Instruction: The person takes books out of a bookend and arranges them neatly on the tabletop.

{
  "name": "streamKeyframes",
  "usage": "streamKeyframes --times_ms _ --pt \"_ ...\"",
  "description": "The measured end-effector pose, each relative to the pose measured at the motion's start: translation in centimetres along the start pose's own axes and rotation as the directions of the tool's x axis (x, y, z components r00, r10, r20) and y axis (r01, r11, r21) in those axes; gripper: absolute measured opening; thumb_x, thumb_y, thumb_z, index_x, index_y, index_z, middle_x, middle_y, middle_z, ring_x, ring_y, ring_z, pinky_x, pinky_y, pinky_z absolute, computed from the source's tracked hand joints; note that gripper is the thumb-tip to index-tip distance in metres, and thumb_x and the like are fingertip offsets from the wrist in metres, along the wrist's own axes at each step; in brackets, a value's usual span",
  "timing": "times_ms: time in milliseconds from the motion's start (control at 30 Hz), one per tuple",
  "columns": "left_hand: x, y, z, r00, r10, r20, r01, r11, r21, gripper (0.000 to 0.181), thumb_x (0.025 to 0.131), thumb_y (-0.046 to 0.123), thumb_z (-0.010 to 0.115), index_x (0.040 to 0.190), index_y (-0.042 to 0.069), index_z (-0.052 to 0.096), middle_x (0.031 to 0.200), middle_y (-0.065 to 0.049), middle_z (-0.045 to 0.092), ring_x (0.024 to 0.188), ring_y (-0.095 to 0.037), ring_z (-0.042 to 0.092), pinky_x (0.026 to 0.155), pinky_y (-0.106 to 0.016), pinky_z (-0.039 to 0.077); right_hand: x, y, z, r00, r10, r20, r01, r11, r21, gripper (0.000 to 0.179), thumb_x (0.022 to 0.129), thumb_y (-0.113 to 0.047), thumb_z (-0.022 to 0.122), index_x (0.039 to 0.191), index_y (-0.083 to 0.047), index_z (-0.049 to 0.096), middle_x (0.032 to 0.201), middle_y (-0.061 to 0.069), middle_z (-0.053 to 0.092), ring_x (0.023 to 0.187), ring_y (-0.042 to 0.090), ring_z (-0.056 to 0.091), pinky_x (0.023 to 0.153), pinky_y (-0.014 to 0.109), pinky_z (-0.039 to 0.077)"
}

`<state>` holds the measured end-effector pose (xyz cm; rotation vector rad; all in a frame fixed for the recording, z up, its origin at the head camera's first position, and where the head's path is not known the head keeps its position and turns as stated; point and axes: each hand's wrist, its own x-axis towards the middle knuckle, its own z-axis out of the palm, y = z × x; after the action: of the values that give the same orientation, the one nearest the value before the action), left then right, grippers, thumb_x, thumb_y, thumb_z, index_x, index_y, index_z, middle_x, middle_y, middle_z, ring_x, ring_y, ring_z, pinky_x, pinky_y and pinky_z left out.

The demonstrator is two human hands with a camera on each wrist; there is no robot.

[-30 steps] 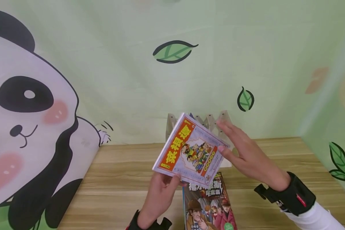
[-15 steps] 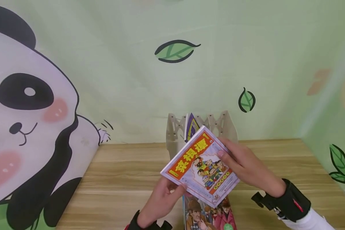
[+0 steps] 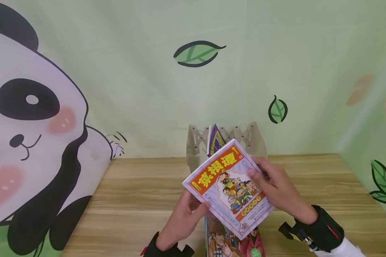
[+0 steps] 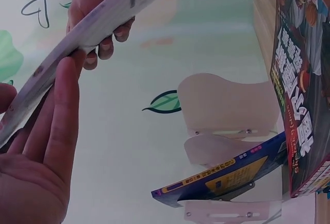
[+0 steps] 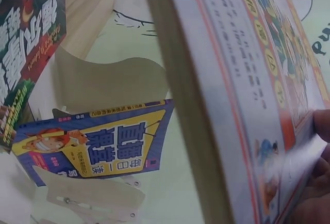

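Observation:
A pale lavender book [image 3: 223, 210] with a red title band and a cartoon picture is held tilted in the air, cover up. My left hand [image 3: 184, 219] grips its lower left edge, thumb on the cover and fingers beneath, as the left wrist view also shows. On the opposite edge my right hand [image 3: 278, 189] holds it, thumb on top. Below it, a dark comic-style book [image 3: 223, 237] lies on the table, partly covered. Behind stands a cream expandable book rack [image 3: 258, 142], where a purple-and-yellow book [image 5: 93, 144] leans between the dividers.
The wooden table [image 3: 132, 207] meets a green backdrop [image 3: 141, 89] printed with leaves and a large panda [image 3: 35, 125]. The rack stands close to that backdrop, at the table's far edge.
The lavender book has come down and right, uncovering the purple book in the rack. My right hand, whose fingers were extended by the book's edge, now grips it; my left hand keeps its grip.

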<state>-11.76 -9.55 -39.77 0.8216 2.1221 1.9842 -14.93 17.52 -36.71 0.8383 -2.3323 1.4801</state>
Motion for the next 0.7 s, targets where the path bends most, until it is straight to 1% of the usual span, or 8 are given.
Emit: streamKeyframes --times_ms 67,133,200,233,367,500,667,700 --pt "0.1 -0.2 0.0 0.999 0.043 -0.024 -0.043 0.998 -0.042 0.057 0.099 0.002 0.05 0.15 0.008 0.027 0.128 -0.031 0.057 0.099 -0.012 0.068 0.076 -0.035 0.06 -0.3 0.0 0.2 0.998 0.008 -0.062 -0.008 1.0 0.0 0.027 0.099 0.001 0.049 0.126 0.001 0.053 0.086 0.013 0.066 0.063 0.006 0.065 0.047 0.029 0.055" --pt "0.3 -0.5 0.1 0.996 0.075 -0.054 -0.079 0.994 -0.077 0.053 0.1 0.002 0.05 0.149 0.007 0.03 0.126 -0.033 0.058 0.095 -0.012 0.069 0.071 -0.038 0.061 -0.6 0.0 0.5 0.992 0.022 -0.124 -0.021 1.0 0.009 0.026 0.1 0.001 0.048 0.126 0.002 0.053 0.087 0.014 0.066 0.064 0.007 0.065 0.048 0.029 0.055" --pt "0.5 -0.7 0.1 0.991 0.09 -0.095 -0.097 0.992 -0.076 0.048 0.1 0.003 0.05 0.146 0.006 0.036 0.126 -0.033 0.06 0.093 -0.011 0.07 0.069 -0.039 0.061 -0.9 0.1 0.9 0.985 0.028 -0.168 -0.026 1.0 0.015 0.026 0.1 0.002 0.048 0.125 0.002 0.052 0.088 0.014 0.065 0.065 0.007 0.065 0.048 0.029 0.055" --pt "0.5 -0.8 0.2 0.989 0.092 -0.118 -0.1 0.993 -0.065 0.044 0.1 0.004 0.051 0.143 0.006 0.039 0.125 -0.032 0.061 0.09 -0.011 0.07 0.068 -0.037 0.061 -1.1 0.1 1.0 0.984 0.033 -0.177 -0.029 0.999 0.025 0.026 0.1 0.002 0.047 0.126 0.001 0.051 0.088 0.014 0.065 0.066 0.008 0.066 0.048 0.03 0.055" --pt "0.7 -1.1 0.1 0.979 0.113 -0.171 -0.12 0.992 -0.034 0.04 0.1 0.004 0.051 0.139 0.002 0.044 0.118 -0.032 0.063 0.083 -0.009 0.069 0.064 -0.034 0.06 -1.7 0.2 1.5 0.983 0.075 -0.169 -0.064 0.996 0.068 0.026 0.102 0.0 0.045 0.128 -0.001 0.049 0.09 0.015 0.066 0.067 0.009 0.067 0.049 0.031 0.056" --pt "0.8 -1.4 0.0 0.974 0.127 -0.186 -0.133 0.991 -0.021 0.04 0.1 0.003 0.05 0.139 0.001 0.045 0.114 -0.033 0.064 0.083 -0.008 0.068 0.062 -0.031 0.059 -2.2 0.4 1.8 0.98 0.131 -0.148 -0.12 0.99 0.078 0.025 0.104 -0.006 0.044 0.128 -0.001 0.048 0.091 0.018 0.068 0.068 0.009 0.069 0.051 0.031 0.057" --pt "0.8 -1.6 0.0 0.973 0.095 -0.212 -0.095 0.995 0.01 0.04 0.1 0.006 0.052 0.139 0.002 0.046 0.11 -0.031 0.066 0.078 -0.006 0.066 0.061 -0.029 0.058 -2.9 0.7 1.9 0.979 0.155 -0.132 -0.149 0.987 0.056 0.028 0.104 -0.008 0.043 0.131 0.0 0.048 0.098 0.02 0.069 0.074 0.009 0.069 0.056 0.031 0.058" --pt "0.9 -1.7 0.0 0.973 0.081 -0.216 -0.079 0.997 0.014 0.04 0.1 0.007 0.053 0.139 0.003 0.047 0.11 -0.03 0.066 0.077 -0.006 0.065 0.06 -0.028 0.058 -3.1 0.8 1.9 0.978 0.162 -0.131 -0.157 0.986 0.049 0.028 0.104 -0.009 0.043 0.13 0.001 0.048 0.099 0.02 0.07 0.075 0.008 0.069 0.057 0.031 0.058"
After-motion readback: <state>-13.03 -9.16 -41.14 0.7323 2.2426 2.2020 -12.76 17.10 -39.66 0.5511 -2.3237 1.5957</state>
